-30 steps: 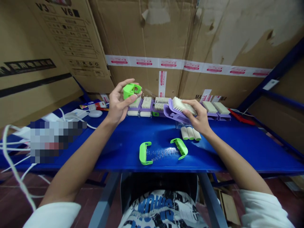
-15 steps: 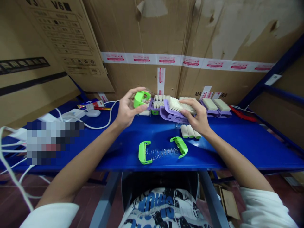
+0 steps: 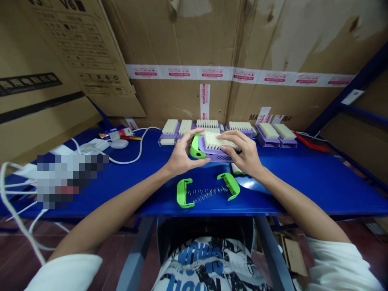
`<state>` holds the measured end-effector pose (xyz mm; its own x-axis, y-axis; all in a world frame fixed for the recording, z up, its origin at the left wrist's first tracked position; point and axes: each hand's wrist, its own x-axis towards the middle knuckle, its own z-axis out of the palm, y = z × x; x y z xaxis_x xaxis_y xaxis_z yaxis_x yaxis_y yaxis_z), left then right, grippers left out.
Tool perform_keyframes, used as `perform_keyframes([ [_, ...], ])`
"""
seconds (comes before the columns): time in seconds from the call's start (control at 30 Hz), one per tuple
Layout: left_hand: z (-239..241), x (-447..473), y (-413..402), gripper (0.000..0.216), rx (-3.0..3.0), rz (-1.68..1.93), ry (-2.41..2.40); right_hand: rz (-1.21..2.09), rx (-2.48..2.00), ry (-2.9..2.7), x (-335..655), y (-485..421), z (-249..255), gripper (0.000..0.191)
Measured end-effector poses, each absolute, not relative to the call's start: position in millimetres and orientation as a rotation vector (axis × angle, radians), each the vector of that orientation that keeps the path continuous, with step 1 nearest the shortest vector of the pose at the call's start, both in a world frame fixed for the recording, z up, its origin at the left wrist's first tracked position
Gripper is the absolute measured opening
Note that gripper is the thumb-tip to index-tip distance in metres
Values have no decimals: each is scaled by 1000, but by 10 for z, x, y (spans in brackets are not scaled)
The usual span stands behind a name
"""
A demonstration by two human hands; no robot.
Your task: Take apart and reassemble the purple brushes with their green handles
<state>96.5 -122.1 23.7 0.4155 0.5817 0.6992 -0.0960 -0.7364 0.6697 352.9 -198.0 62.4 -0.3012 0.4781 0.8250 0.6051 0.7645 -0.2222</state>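
Observation:
Over the middle of the blue table, my left hand (image 3: 180, 158) is closed around a bright green plastic end cap (image 3: 196, 148), which sits against the left end of a purple brush (image 3: 214, 141). The brush has cream bristles facing up and a slotted side. My right hand (image 3: 249, 152) grips it by its right part, thumb and fingers over the bristles. Below the hands lie two more green end caps, one on the left (image 3: 181, 195) and one on the right (image 3: 231, 186), with thin metal springs (image 3: 209, 195) between them. Cream rollers (image 3: 235, 169) lie partly hidden under my right hand.
Several purple brushes with cream bristles stand along the back, such as one at the left (image 3: 170, 127) and one at the right (image 3: 268, 131). White cables and a mouse (image 3: 119, 144) lie at left, a red item (image 3: 311, 143) at right. Cardboard (image 3: 182, 44) walls the back.
My left hand has moved right and down, bringing the green end cap onto the brush's left end. My right hand has shifted slightly down with the brush. The parts on the table stay put.

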Motion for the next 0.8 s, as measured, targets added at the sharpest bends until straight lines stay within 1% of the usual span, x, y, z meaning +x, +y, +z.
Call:
perform_keyframes([
  [0.17, 206, 1016, -1288, 92, 1998, 1381, 444, -311, -813, -1981, 3457, -2010, 593, 24],
  [0.27, 203, 1024, -1304, 97, 2045, 1377, 481, -426, -858, -2000, 3416, -2038, 556, 25],
  [0.37, 243, 1006, -1307, 99, 2218, 1397, 498, -502, -905, -2028, 3373, -2050, 511, 24],
  [0.53, 306, 965, -1292, 99, 2588, 1253, 500, -404, -896, -2160, 3291, -2057, 512, 18],
  [0.63, 284, 916, -1195, 94, 2463, 1316, 566, -362, -869, -2043, 3337, -2111, 661, 20],
  [0.7, 256, 865, -1067, 101, 2242, 1378, 586, -372, -947, -1825, 3452, -2143, 810, 23],
  [0.8, 213, 794, -855, 125, 1965, 1319, 473, -310, -1241, -1598, 3728, -2110, 989, 29],
])
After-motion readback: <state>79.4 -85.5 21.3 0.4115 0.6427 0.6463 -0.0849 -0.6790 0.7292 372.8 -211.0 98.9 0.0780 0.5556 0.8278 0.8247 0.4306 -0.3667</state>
